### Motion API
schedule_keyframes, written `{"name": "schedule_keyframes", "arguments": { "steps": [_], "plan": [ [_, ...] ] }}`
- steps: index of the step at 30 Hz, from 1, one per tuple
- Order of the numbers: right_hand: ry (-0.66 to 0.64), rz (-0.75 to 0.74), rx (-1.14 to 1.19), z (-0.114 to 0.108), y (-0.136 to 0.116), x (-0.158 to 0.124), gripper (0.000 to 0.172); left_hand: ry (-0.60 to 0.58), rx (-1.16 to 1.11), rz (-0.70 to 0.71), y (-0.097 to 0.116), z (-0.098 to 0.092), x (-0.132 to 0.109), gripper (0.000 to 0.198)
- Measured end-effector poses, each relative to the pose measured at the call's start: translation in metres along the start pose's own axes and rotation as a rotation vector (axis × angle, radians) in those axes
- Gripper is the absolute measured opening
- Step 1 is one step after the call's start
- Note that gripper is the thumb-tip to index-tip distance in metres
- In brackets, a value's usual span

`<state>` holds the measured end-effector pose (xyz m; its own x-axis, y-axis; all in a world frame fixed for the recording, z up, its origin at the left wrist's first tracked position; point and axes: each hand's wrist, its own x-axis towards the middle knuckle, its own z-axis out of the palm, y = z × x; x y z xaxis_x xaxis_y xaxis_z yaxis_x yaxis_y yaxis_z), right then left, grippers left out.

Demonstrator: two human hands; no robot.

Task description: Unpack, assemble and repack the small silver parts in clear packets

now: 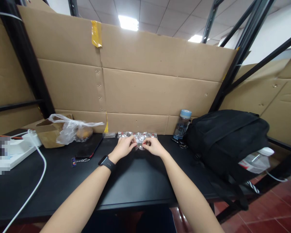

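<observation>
My left hand [123, 149], with a dark watch [107, 163] on its wrist, is closed in a pinch at the left side of a small clear, crinkled plastic bag [139, 137]. The fingers of my right hand [155, 147] pinch the same bag from the right, a short gap from the left fingertips. What the bag contains is too small to make out. More clear shiny packets with red marks lie behind both hands, along the foot of the cardboard wall.
To the left are a black case [89, 147] with a keychain, a knotted plastic bag [69, 129], a cardboard box [47, 132] and a power strip [26, 145] with a white cable. A blue-lidded bottle [181, 124] and a black backpack [228, 139] stand to the right. A cardboard wall [147, 94] closes the back.
</observation>
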<state>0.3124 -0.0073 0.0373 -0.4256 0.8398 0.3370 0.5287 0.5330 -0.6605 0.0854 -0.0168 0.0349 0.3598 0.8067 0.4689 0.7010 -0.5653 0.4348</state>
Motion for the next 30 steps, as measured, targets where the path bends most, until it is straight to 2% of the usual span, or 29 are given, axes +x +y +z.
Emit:
{"name": "schedule_keyframes", "arguments": {
  "steps": [3,5,9,13,18,24,26,30],
  "plan": [
    [0.182,0.073,0.189,0.000,-0.005,0.005,0.014,0.141,-0.128,-0.109,0.003,0.001,0.003,0.008],
    [0.230,0.110,0.308,0.004,-0.006,0.007,0.020,0.196,-0.212,-0.177,0.006,0.003,0.004,0.010],
    [0.200,0.155,0.421,0.016,-0.006,0.009,0.031,0.243,-0.252,-0.284,0.012,0.006,0.003,0.012],
    [0.185,0.174,0.467,0.029,-0.008,0.007,0.032,0.238,-0.219,-0.370,0.016,0.010,0.002,0.011],
    [0.191,0.224,0.628,0.031,-0.011,0.004,0.034,0.224,-0.260,-0.367,0.017,0.013,0.001,0.012],
    [0.088,0.270,0.809,0.023,-0.018,0.001,0.041,0.187,-0.297,-0.324,0.017,0.014,0.001,0.013],
    [0.079,0.284,0.830,0.020,-0.019,0.001,0.038,0.188,-0.309,-0.287,0.014,0.015,0.002,0.014],
    [0.137,0.288,0.867,0.009,-0.021,0.001,0.036,0.199,-0.172,-0.248,0.007,0.018,0.004,0.023]
  ]
}}
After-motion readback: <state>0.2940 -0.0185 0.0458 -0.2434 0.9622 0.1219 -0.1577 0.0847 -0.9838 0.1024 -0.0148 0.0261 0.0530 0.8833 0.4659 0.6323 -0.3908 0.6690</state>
